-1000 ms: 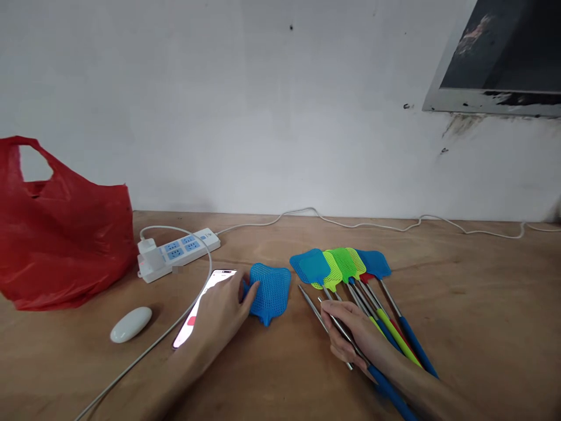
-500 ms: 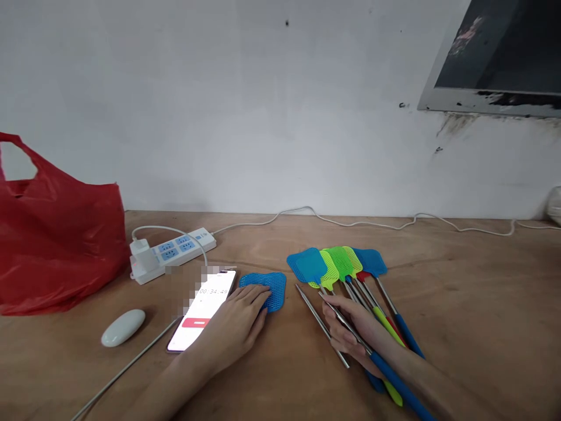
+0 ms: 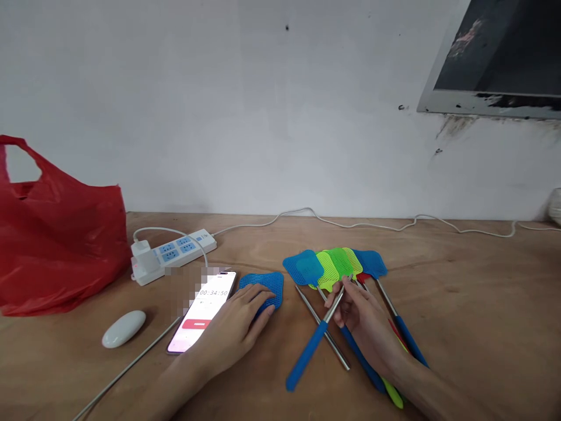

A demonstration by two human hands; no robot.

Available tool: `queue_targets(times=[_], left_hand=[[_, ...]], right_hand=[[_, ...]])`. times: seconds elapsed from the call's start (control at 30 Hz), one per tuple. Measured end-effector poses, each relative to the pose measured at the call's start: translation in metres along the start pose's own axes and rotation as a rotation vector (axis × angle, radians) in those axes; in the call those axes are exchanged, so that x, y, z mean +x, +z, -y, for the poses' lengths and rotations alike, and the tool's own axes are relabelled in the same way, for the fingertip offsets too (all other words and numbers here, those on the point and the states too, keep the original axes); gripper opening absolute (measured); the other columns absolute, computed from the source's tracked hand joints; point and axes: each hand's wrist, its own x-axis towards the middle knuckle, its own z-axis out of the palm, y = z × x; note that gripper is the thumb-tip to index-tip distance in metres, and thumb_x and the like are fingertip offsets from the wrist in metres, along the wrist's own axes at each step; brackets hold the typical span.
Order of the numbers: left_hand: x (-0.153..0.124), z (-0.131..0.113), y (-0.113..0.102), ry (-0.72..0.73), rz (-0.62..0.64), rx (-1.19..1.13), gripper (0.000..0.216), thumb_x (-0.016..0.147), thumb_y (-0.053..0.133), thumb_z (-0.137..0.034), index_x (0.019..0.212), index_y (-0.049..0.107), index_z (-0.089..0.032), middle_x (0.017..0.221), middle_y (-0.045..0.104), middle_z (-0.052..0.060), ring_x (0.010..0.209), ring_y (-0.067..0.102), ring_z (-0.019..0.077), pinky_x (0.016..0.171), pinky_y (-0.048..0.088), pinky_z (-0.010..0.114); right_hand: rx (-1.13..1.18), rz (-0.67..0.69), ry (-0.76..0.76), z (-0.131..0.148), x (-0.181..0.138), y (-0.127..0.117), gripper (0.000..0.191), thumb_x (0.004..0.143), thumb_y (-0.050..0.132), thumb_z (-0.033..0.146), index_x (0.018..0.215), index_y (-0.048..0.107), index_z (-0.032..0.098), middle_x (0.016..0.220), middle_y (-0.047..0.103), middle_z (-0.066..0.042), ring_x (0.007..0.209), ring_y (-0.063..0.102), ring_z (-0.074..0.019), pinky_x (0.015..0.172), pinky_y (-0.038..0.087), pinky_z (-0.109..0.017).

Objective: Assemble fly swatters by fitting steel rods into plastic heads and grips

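My left hand point(image 3: 245, 313) lies over a loose blue mesh fly swatter head point(image 3: 275, 286), its fingertips on the mesh and its thumb apart from the index finger. Pinched in the fingers of my right hand point(image 3: 362, 318) is the metal rod of a fly swatter handle point(image 3: 309, 354), whose blue grip points down and to the left. Under that handle a bare metal rod point(image 3: 337, 351) lies on the table. Behind and beneath my right hand, several fly swatters point(image 3: 328, 269) with blue, green, yellow-green and red parts lie fanned out.
Beside my left forearm lies a phone point(image 3: 205, 310) with a running timer. A white mouse point(image 3: 124, 328), a white power strip point(image 3: 175, 254) and a red plastic bag point(image 3: 65, 251) are further left. A white cable point(image 3: 363, 224) runs along the wall.
My right hand has turned the handle, so its blue grip swung from lower right to lower left. My left hand stays at the blue head, with its thumb shifted slightly right.
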Motion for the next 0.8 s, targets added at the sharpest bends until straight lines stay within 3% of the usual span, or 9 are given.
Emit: queue_targets(times=[0.13,0.27,0.5,0.63,0.8], left_hand=[[0.001,-0.015,-0.008,0.024,0.043,-0.126,0.028,0.105,0.037,-0.031,0.1,0.063,-0.022,0.097,0.066,0.004,0.089,0.06,0.0221,0.084,0.044,0.038],[-0.002,-0.02,0.001,0.062,0.075,-0.145,0.019,0.101,0.05,-0.036,0.091,0.059,-0.021,0.082,0.063,0.001,0.076,0.058,0.0194,0.075,0.04,0.035],[-0.01,-0.02,0.009,0.056,0.098,-0.16,0.024,0.101,0.044,-0.034,0.084,0.054,-0.021,0.076,0.059,0.001,0.071,0.056,0.0187,0.065,0.038,0.029],[-0.009,-0.027,0.004,0.108,0.168,-0.183,0.032,0.104,0.037,-0.035,0.079,0.052,-0.021,0.074,0.059,0.001,0.07,0.057,0.0189,0.066,0.037,0.03],[-0.01,-0.029,0.002,0.125,0.186,-0.212,0.041,0.106,0.032,-0.034,0.07,0.047,-0.021,0.065,0.055,0.0,0.06,0.053,0.0172,0.061,0.035,0.031]], right_hand=[[0.003,0.04,0.019,0.0,0.0,0.002,0.042,0.071,0.083,0.056,0.076,0.069,0.017,0.078,0.072,-0.005,0.066,0.063,-0.0139,0.06,0.049,-0.023],[0.014,0.083,0.025,-0.004,-0.001,0.004,0.039,0.072,0.083,0.054,0.078,0.071,0.017,0.083,0.074,-0.006,0.071,0.065,-0.0155,0.065,0.051,-0.026],[0.022,0.148,-0.039,-0.002,-0.006,0.007,0.036,0.079,0.077,0.052,0.076,0.069,0.018,0.082,0.073,-0.006,0.064,0.062,-0.0161,0.063,0.05,-0.029],[0.028,0.07,-0.145,-0.009,-0.011,0.008,0.036,0.079,0.076,0.054,0.073,0.068,0.019,0.079,0.072,-0.005,0.056,0.058,-0.0132,0.054,0.047,-0.026],[0.03,0.009,-0.126,-0.016,-0.012,0.008,0.039,0.076,0.078,0.057,0.072,0.064,0.02,0.076,0.07,-0.003,0.054,0.055,-0.0122,0.051,0.044,-0.025]])
